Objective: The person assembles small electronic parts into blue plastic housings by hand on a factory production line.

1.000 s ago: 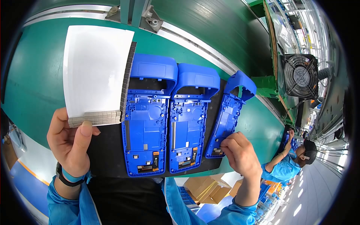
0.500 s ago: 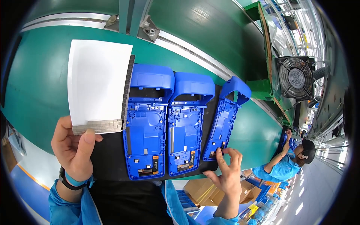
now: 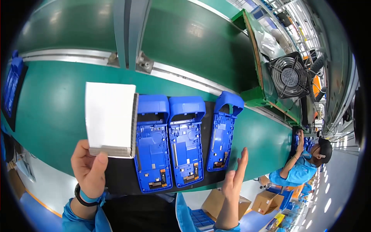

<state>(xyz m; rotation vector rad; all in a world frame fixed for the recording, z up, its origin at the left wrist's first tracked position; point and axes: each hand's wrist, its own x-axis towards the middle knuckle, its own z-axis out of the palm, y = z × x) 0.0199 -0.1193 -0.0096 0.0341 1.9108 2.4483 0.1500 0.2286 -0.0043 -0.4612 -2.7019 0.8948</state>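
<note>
My left hand (image 3: 91, 170) is closed on the lower edge of a white backing sheet (image 3: 110, 116). Rows of small grey square pads (image 3: 110, 150) line that sheet's bottom and right edges. To its right, three blue plastic housings (image 3: 152, 154) lie open side up, each with a frame-like hood at the far end. The middle housing (image 3: 186, 154) is close beside the left one, while the right housing (image 3: 221, 143) sits apart and slightly tilted. My right hand (image 3: 234, 179) hovers near the right housing's lower right corner, fingers stretched out, holding nothing.
Under the housings is a black mat (image 3: 118, 176) on the green bench (image 3: 58, 104). More blue parts (image 3: 13, 83) sit at the far left. A fan (image 3: 289, 73) stands at the back right. A co-worker (image 3: 297, 168) in blue is farther right, beyond cardboard boxes (image 3: 266, 202).
My right hand has come away from the right housing's lower edge, and its fingers have straightened. My left hand still holds the sheet. The whole view has shifted.
</note>
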